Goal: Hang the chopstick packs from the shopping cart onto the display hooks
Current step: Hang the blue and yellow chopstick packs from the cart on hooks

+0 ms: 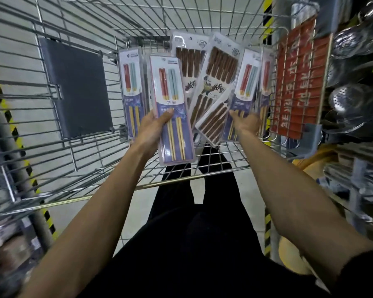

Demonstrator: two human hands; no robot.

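Inside the wire shopping cart (78, 151) several chopstick packs lean against its far end. My left hand (153, 127) grips a pack of red and blue chopsticks (172, 104) by its left edge, thumb on the front, lifted above the others. My right hand (246, 123) reaches into the pile with fingers spread, touching another red and blue pack (243, 87); whether it holds it I cannot tell. Two packs of dark brown chopsticks (220, 67) stand between them, and a further brown pack (213, 121) lies tilted beside my right hand.
A grey panel (78, 89) hangs on the cart's left wall. A red sign (297, 82) is fixed to the cart's right side. Metal strainers and ladles (349, 97) hang on a display rack at the right. Yellow-black tape marks the floor at the left.
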